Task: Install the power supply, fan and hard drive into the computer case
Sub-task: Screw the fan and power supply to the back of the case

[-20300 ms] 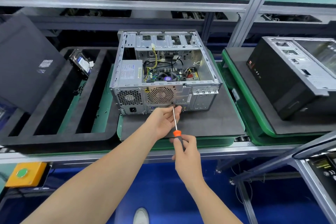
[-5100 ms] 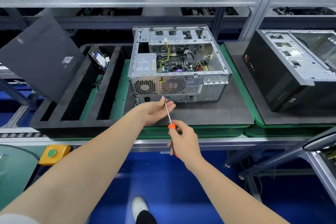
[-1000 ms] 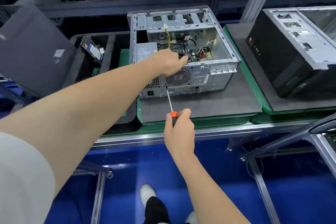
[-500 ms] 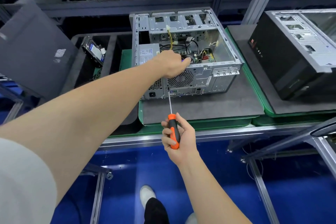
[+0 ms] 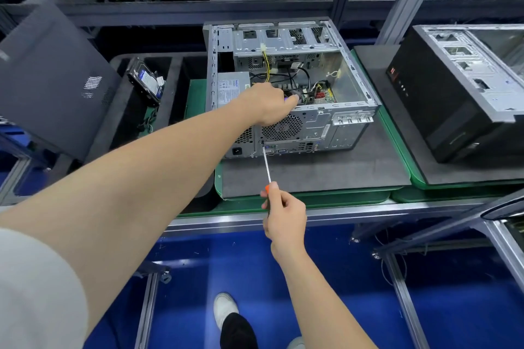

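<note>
We find the computer case (image 5: 326,127) lying open side up on the grey mat (image 5: 326,170) of the desk (image 5: 340,215), rear panel toward the person. The power supply (image 5: 231,88) sits inside at the case's 9 o'clock side. The hard drive (image 5: 146,81) lies outside in the foam tray (image 5: 119,110), at 9 o'clock of the case, not yet fitted. The left hand (image 5: 269,105) reaches over the rear edge with fingers bent down behind the fan grille (image 5: 283,129); whether they grip the fan is hidden, so we cannot tell. The right hand (image 5: 285,215) is closed round the orange handle of the screwdriver (image 5: 266,164), whose tip meets the grille's 7 o'clock corner. In our judgement the long shaft, steered from the handle alone, may slip off the screw and mar the panel or strip the head. If the fan shifts under the left hand, the holes misalign and the screw cross-threads. Loose cables (image 5: 283,76) beside that hand could be pinched behind the fan.
</note>
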Tool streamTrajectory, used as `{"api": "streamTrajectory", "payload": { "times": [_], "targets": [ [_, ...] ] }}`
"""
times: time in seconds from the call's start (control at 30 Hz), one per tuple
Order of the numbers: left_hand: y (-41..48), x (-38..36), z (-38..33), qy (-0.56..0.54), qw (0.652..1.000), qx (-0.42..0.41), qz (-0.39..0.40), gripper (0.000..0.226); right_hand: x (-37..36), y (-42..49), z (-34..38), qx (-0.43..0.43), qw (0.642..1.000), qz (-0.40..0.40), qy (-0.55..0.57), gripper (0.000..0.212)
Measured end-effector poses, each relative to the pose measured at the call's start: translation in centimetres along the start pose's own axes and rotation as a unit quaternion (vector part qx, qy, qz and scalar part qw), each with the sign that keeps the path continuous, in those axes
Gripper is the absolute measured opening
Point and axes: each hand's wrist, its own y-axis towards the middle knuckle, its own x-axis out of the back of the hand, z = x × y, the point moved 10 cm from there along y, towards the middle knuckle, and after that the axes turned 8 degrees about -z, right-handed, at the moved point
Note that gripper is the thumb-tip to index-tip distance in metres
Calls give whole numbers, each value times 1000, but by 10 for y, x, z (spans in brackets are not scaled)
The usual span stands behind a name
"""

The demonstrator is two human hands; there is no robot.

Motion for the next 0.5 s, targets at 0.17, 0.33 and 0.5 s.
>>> {"api": "streamTrajectory", "payload": {
  "times": [0.17, 0.33, 0.5],
  "targets": [
    [0, 1, 0, -10, 1000, 2, -6, 66, -47, -24, -27, -306, 876, 200, 314, 40],
    [0, 1, 2, -20, 1000, 3, -12, 68, -60, -36, -32, -365, 802, 231, 412, 35],
    [2, -1, 3, -21, 1000, 0, -18, 69, -32, -16, -26, -180, 961, 100, 185, 32]
  ]
}}
